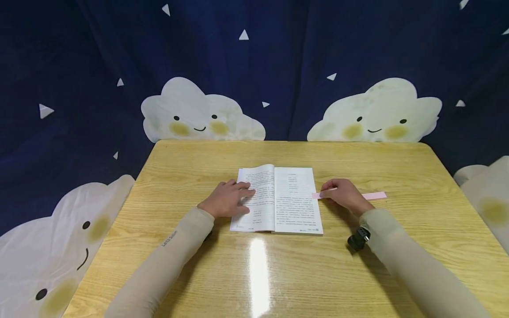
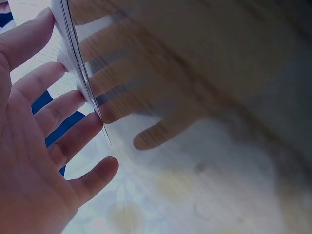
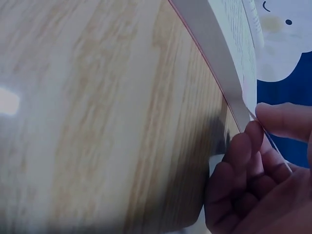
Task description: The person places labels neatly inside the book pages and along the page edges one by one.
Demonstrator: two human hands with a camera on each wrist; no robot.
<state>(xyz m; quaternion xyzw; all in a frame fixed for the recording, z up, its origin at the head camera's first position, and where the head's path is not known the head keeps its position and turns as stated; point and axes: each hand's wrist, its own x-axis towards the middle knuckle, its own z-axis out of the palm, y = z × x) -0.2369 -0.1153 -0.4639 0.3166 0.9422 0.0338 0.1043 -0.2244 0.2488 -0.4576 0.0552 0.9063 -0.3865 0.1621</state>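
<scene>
An open book with printed pages lies on the wooden table. My left hand rests on its left page with the fingers spread and fairly straight. At the book's right edge, my right hand pinches a pink paper strip between thumb and fingers. The strip's left end overlaps the margin of the right page, and its other end sticks out past the wrist. In the right wrist view the strip shows as a thin line, seen edge-on, beside the book's page block.
The wooden table stretches around the book, with a bright light reflection on its front part. Behind it hangs a dark blue curtain printed with white smiling clouds and small triangles. A black device is strapped at my right wrist.
</scene>
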